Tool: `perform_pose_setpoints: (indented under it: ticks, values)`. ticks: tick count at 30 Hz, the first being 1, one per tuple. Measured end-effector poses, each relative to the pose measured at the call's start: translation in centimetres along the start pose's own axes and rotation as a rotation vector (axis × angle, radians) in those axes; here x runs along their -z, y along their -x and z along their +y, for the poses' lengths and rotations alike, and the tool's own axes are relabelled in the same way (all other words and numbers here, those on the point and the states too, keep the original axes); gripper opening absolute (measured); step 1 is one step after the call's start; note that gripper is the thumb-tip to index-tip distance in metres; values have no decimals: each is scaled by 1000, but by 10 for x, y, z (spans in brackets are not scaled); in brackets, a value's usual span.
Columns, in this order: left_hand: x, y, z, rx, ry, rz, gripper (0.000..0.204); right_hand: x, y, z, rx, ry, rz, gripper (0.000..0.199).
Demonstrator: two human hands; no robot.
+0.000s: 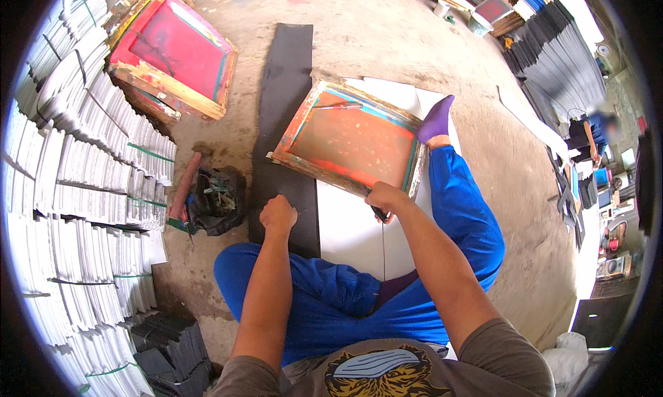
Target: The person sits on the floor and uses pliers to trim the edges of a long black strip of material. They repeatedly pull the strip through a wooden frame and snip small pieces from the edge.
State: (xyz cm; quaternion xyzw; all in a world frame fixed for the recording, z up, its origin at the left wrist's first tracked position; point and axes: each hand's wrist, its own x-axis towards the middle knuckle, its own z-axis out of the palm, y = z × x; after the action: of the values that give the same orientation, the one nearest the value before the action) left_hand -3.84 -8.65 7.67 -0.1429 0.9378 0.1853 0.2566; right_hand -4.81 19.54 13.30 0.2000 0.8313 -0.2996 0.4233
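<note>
My left hand [278,214] is closed in a fist above a long black sheet [286,72]; whatever it may hold is hidden. My right hand [390,198] is wrapped round a small black-handled tool [378,214] at the near edge of a wooden screen-printing frame [352,138]. The tool's exact kind is not clear. Orange-stained mesh fills the frame, and a slim pen-like tool [338,106] lies on its far part. White sheets [349,221] spread under the frame. My purple-socked foot [436,120] rests against the frame's right corner.
Tall bundles of white sheets [90,169] line the left side. A pink-red printing frame [179,51] rests at the far left. A black bag of scraps [215,202] sits beside a pink roll [185,184]. At the far right, another person [595,131] is near black sheets.
</note>
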Motion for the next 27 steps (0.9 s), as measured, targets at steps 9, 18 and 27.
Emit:
perform_pose_setpoints:
  ticks: [9,18,27]
  values:
    - [4,0,6,-12,-11,-55,40,3,-5,-17,-101,-1,23,20]
    - [-1,-4,7,-58,-12,-38,41,-45,-9,7,9,-179,208,13]
    - [0,4,15,-48,12,23,32,-96,-15,19,-1,-126,531,34]
